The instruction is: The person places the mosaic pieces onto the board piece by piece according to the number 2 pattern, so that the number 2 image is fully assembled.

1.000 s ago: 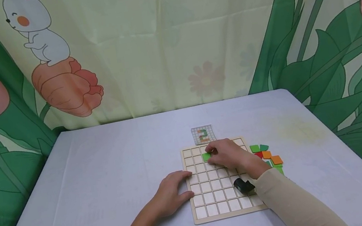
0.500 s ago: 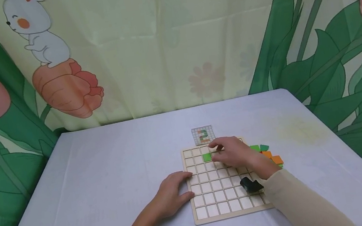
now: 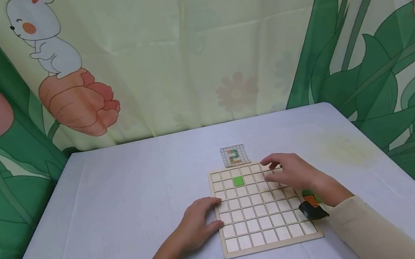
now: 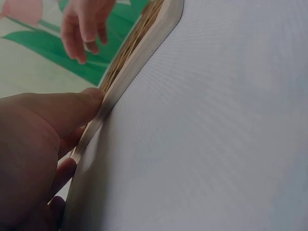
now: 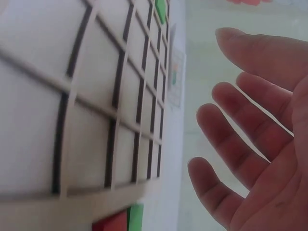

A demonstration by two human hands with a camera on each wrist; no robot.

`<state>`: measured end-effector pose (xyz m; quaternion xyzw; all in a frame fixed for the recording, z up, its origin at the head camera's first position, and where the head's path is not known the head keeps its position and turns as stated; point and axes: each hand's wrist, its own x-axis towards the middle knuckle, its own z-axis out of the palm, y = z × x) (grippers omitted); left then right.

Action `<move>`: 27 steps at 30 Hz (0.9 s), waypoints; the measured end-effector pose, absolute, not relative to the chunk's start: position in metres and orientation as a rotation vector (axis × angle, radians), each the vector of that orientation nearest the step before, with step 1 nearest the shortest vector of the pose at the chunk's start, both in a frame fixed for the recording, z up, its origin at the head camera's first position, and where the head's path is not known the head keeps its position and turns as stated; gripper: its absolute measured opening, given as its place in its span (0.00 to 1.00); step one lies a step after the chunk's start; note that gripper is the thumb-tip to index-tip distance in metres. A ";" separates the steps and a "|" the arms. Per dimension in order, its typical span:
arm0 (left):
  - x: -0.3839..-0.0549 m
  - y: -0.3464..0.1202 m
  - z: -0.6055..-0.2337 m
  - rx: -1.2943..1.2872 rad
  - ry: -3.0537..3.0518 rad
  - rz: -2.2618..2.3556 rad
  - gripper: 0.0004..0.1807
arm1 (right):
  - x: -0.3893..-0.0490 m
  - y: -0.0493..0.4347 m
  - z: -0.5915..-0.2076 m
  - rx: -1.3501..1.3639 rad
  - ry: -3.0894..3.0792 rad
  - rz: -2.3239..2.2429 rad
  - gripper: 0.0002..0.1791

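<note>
A wooden grid board with white square cells lies on the table. One green square tile sits in a cell of its second row from the far edge. My left hand rests against the board's left edge, thumb and forefinger spread apart; in the left wrist view its fingertips touch the wooden rim. Over the board's far right part hovers my right hand, fingers loosely bent and nothing between them. Colored tiles beside the board's right edge are partly hidden by the right hand and wrist.
A small card with a colored figure on a grid lies just beyond the board's far edge. The right wrist view shows a red piece and a green piece beside the rim. A printed curtain hangs behind the white-covered table.
My right hand has let go of the green tile and moved right, toward the board's right edge, leaving the tile in its cell. The left hand has stayed at the left edge.
</note>
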<state>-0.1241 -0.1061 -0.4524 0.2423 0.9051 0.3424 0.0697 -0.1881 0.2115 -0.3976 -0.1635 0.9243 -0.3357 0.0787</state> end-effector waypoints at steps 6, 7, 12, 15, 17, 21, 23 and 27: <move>-0.124 -0.106 -0.452 0.728 2.728 1.019 0.28 | -0.185 0.232 -0.400 -0.406 2.804 -0.929 0.23; -0.124 -0.106 -0.452 0.725 2.728 1.017 0.28 | -0.185 0.235 -0.402 -0.389 2.799 -0.927 0.22; -0.124 -0.106 -0.453 0.719 2.725 1.018 0.29 | -0.187 0.249 -0.407 -0.336 2.761 -0.943 0.22; -0.124 -0.106 -0.453 0.727 2.725 1.023 0.28 | -0.190 0.256 -0.409 -0.311 2.770 -0.928 0.22; -0.124 -0.106 -0.452 0.731 2.726 1.022 0.28 | -0.192 0.260 -0.410 -0.287 2.777 -0.909 0.22; -0.124 -0.106 -0.452 0.728 2.724 1.018 0.28 | -0.196 0.267 -0.411 -0.263 2.786 -0.869 0.22; -0.125 -0.106 -0.451 0.724 2.723 1.017 0.28 | -0.197 0.269 -0.413 -0.252 2.786 -0.854 0.22; -0.125 -0.106 -0.451 0.721 2.722 1.016 0.28 | -0.200 0.272 -0.416 -0.241 2.785 -0.831 0.21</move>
